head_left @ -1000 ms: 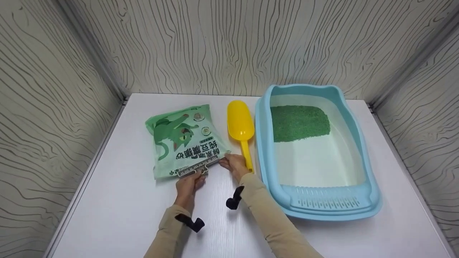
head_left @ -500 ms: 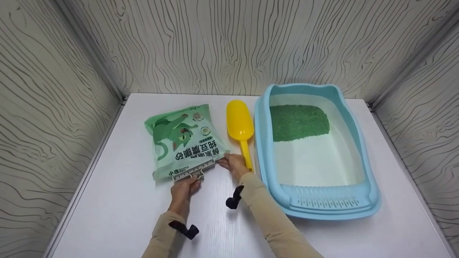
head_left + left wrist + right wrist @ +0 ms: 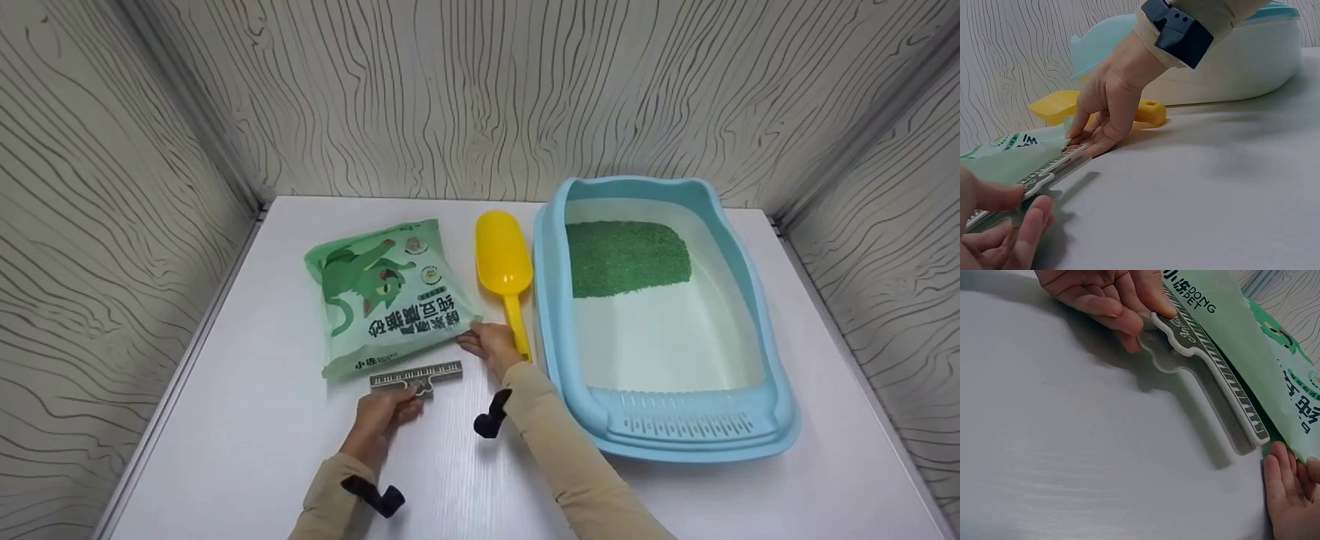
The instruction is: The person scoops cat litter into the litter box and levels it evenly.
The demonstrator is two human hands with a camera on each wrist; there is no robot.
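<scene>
My left hand (image 3: 381,417) pinches a wide bag clip (image 3: 439,371) between thumb and fingers, just in front of the green cat litter bag (image 3: 390,307). In the right wrist view the clip (image 3: 1224,391), dark-faced with a white outline and ruler-like marks, lies along the bag's edge with a narrow gap between them. My right hand (image 3: 491,349) pinches the bag's near right corner, thumb on top in the left wrist view. The bag lies flat on the table, a green cat printed on it.
A yellow scoop (image 3: 501,255) lies right of the bag, its handle beside my right hand. Farther right stands a light blue litter box (image 3: 551,322) with green litter (image 3: 626,259) at its far left. Patterned walls (image 3: 480,97) enclose the white table (image 3: 225,420).
The clip has come off the bag's near edge and moved toward me in my left hand. My right hand stays at the bag's corner.
</scene>
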